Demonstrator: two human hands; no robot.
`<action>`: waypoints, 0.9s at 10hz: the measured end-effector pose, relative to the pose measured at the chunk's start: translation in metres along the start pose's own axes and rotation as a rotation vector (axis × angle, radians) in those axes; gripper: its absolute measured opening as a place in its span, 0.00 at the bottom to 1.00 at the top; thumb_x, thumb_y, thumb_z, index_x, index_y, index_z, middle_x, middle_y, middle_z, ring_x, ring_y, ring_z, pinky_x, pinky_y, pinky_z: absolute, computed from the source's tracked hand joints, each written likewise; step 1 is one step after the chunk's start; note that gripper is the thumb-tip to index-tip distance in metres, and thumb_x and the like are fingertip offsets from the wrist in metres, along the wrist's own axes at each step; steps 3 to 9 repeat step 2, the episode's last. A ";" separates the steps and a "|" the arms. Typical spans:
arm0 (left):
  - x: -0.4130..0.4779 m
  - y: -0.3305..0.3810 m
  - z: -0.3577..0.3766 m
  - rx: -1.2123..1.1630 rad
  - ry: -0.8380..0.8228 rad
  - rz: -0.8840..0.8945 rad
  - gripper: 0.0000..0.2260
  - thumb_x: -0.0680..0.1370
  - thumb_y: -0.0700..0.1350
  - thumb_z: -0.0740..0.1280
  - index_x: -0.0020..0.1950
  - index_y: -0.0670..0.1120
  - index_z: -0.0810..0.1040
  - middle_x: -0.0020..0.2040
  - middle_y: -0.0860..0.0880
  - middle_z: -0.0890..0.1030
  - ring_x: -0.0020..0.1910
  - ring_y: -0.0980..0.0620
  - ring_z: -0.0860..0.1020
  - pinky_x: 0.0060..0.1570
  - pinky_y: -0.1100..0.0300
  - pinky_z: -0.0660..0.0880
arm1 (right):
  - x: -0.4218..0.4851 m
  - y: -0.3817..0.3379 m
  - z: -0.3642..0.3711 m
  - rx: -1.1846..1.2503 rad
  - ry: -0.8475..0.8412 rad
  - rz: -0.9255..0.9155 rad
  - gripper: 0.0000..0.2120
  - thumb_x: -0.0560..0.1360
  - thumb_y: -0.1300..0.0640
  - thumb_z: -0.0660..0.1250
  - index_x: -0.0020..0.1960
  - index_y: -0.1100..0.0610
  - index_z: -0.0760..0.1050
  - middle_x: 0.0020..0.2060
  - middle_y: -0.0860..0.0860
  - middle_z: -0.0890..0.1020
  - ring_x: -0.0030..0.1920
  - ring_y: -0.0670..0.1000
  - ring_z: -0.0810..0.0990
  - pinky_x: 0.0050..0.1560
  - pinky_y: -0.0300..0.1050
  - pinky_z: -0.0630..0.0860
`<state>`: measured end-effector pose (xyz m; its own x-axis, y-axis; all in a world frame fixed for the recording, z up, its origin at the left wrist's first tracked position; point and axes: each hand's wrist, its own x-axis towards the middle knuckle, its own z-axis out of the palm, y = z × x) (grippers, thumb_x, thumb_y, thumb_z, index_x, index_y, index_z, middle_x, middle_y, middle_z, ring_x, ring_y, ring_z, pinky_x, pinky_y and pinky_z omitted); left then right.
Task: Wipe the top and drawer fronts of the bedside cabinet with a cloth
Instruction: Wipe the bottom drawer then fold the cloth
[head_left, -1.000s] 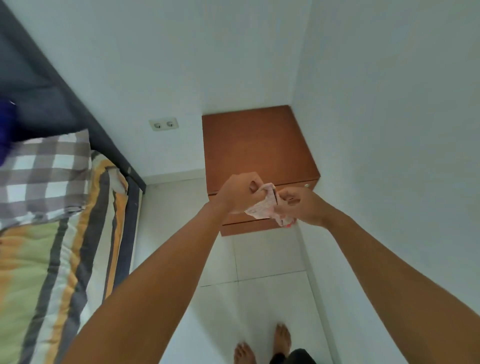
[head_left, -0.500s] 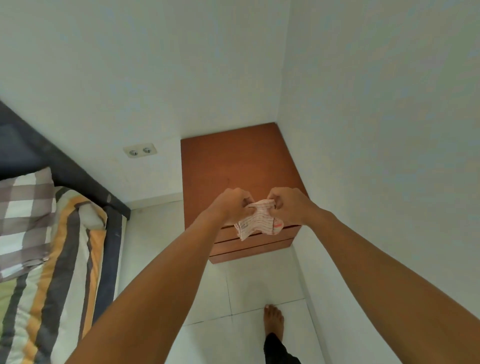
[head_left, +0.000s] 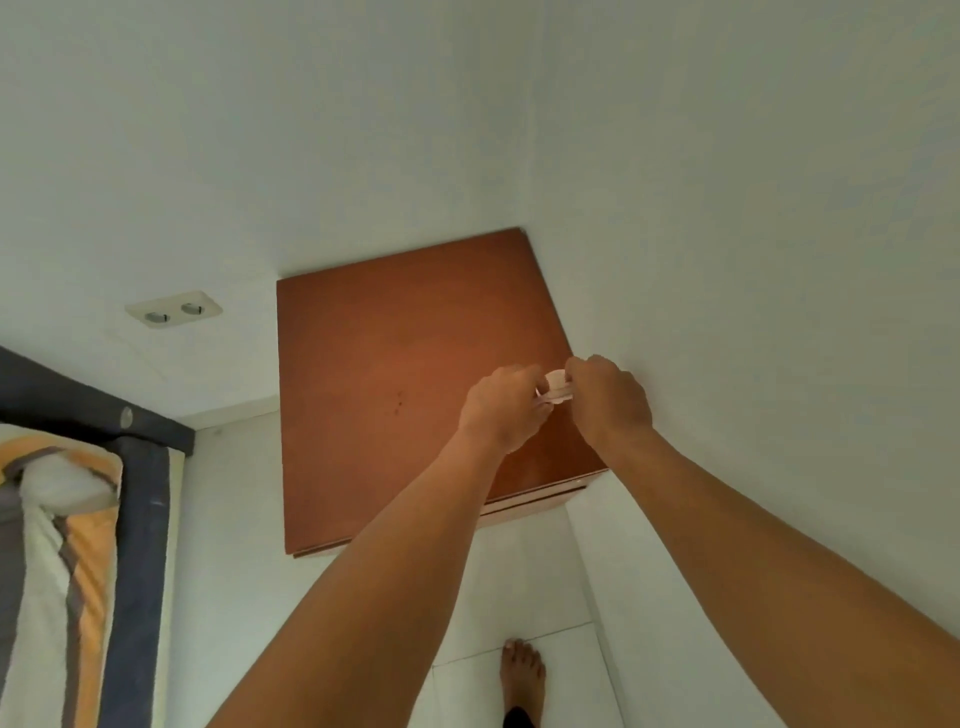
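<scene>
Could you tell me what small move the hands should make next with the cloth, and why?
Probably lower the cloth flat onto the cabinet top. Both hands, left and right, hold it bunched over the top's right side, and whether it touches the wood is unclear, so wiping seems not yet begun.

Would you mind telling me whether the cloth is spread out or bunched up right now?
Bunched up: only a small pale wad of cloth shows, pinched between the left hand and right hand above the cabinet top.
</scene>
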<state>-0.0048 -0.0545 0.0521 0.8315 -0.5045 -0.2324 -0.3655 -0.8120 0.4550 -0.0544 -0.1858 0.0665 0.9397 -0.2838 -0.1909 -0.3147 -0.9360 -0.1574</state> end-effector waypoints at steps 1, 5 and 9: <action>-0.009 0.002 0.026 0.051 -0.189 0.019 0.17 0.77 0.51 0.70 0.66 0.52 0.76 0.61 0.49 0.80 0.59 0.45 0.79 0.55 0.48 0.78 | -0.009 0.011 0.022 -0.120 -0.142 0.040 0.13 0.84 0.61 0.59 0.66 0.58 0.76 0.57 0.57 0.82 0.55 0.59 0.84 0.48 0.46 0.76; -0.020 -0.005 0.048 0.126 -0.320 -0.038 0.24 0.78 0.51 0.68 0.74 0.51 0.71 0.69 0.46 0.77 0.66 0.43 0.76 0.61 0.47 0.75 | -0.022 0.020 0.044 -0.067 -0.261 0.037 0.14 0.84 0.59 0.57 0.67 0.57 0.76 0.59 0.56 0.83 0.57 0.59 0.84 0.53 0.49 0.79; -0.020 -0.005 0.048 0.126 -0.320 -0.038 0.24 0.78 0.51 0.68 0.74 0.51 0.71 0.69 0.46 0.77 0.66 0.43 0.76 0.61 0.47 0.75 | -0.022 0.020 0.044 -0.067 -0.261 0.037 0.14 0.84 0.59 0.57 0.67 0.57 0.76 0.59 0.56 0.83 0.57 0.59 0.84 0.53 0.49 0.79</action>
